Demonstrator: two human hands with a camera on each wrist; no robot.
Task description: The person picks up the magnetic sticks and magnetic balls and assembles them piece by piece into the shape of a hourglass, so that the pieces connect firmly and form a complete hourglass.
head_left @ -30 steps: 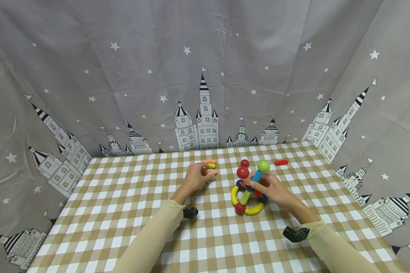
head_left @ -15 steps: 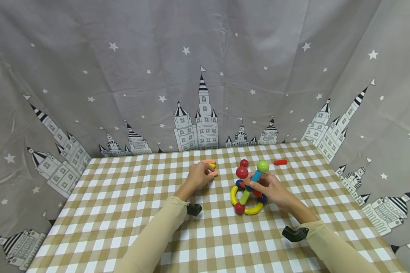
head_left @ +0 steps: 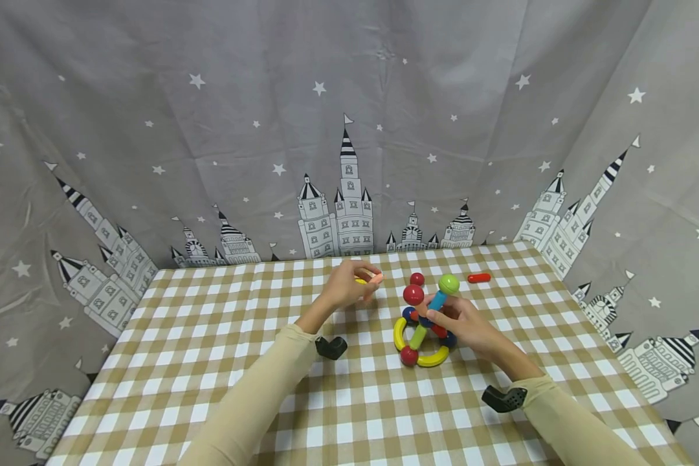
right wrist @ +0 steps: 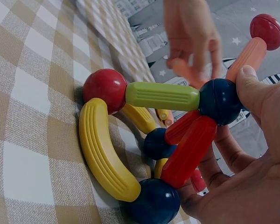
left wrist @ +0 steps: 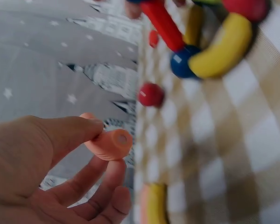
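Observation:
My left hand [head_left: 349, 285] pinches a curved peach magnetic rod [left wrist: 109, 144] between thumb and fingers, raised off the cloth. Beneath it lie a yellow curved rod [left wrist: 157, 205] and a peach one beside it, partly hidden by the hand. The right hand [head_left: 468, 327] holds a structure of magnetic balls and rods near its upper dark blue ball [right wrist: 219, 101]. Yellow curved rods [right wrist: 106, 151] form its base ring, resting on the table. Green and red straight rods [right wrist: 189, 151] rise to that ball. Above it, a peach rod carries a red ball [head_left: 413, 295] and a blue rod carries a green ball [head_left: 449, 283].
Behind the structure, a loose red ball [head_left: 417, 279] lies on the checkered tablecloth [head_left: 210, 336]. Further right is a short red rod [head_left: 479, 277]. A grey curtain [head_left: 443, 77] with printed castles hangs along the table's back edge.
The left hand has picked up one curved peach rod from the small group and moved it slightly up and right. The right hand and the structure stay in place.

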